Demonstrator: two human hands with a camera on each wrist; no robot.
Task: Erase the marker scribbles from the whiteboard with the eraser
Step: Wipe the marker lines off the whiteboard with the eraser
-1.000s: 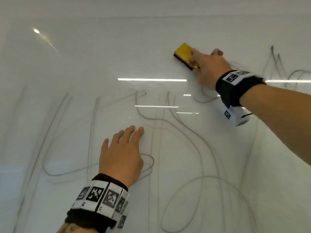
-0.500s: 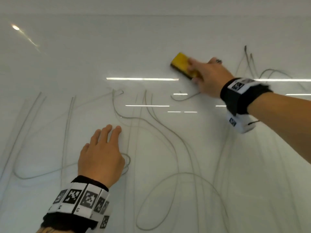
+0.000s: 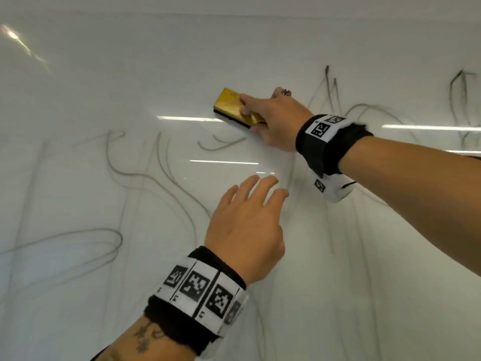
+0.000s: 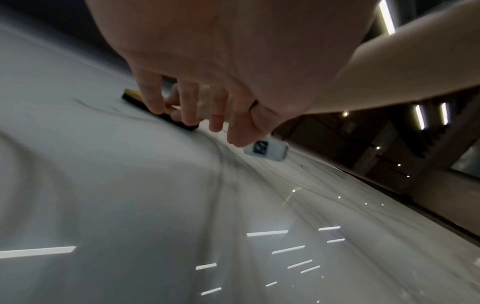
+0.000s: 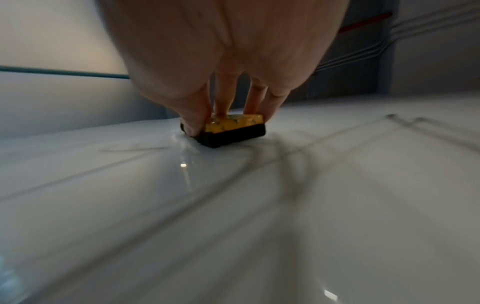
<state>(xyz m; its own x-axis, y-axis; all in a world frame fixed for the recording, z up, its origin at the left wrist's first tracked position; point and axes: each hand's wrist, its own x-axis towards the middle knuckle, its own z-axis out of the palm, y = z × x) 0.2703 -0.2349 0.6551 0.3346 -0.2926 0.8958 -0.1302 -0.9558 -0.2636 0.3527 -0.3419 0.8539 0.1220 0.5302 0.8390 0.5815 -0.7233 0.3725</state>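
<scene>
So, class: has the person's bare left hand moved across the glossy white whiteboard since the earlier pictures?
Yes. The left hand has shifted right: earlier it lay on the looped grey marker scribble, which now sits well to its left.

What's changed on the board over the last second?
The right hand has dragged the eraser down the whiteboard, wiping the top of the short curl below it. The left hand has moved right, toward the eraser. The right hand's grip on the eraser and the other scribbles are unchanged.
</scene>
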